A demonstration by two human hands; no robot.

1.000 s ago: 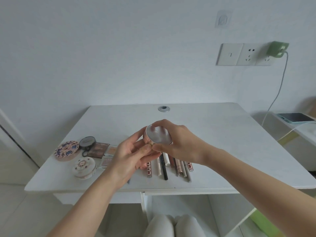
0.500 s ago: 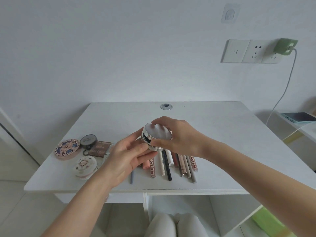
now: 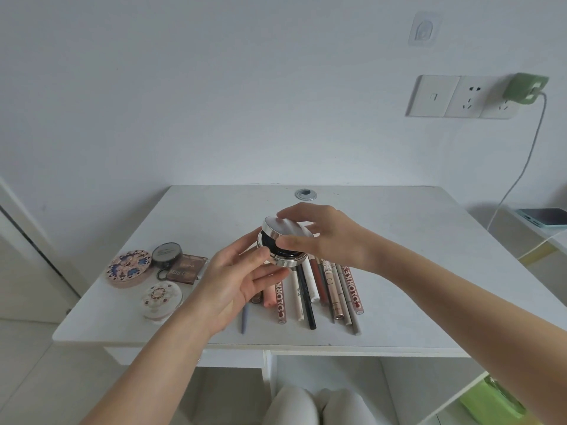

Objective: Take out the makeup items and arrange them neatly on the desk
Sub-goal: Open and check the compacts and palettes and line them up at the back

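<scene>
Above the row of pencils (image 3: 319, 289) on the desk (image 3: 414, 240), the left hand (image 3: 239, 283) cradles a round compact (image 3: 283, 243) while the right hand (image 3: 328, 237) pinches its half-raised lid

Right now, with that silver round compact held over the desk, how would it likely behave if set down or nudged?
The silver compact looks rigid and glossy, so probably slippery. Its lid is slightly ajar, so it may flop open. On its flat base it should sit steady; on edge it would likely roll.

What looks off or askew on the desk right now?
Nothing spilled or damaged. The silver compact held above the desk by both hands is ajar, lid lifted. The slim blue-grey pencil lies apart from the tube row.
</scene>
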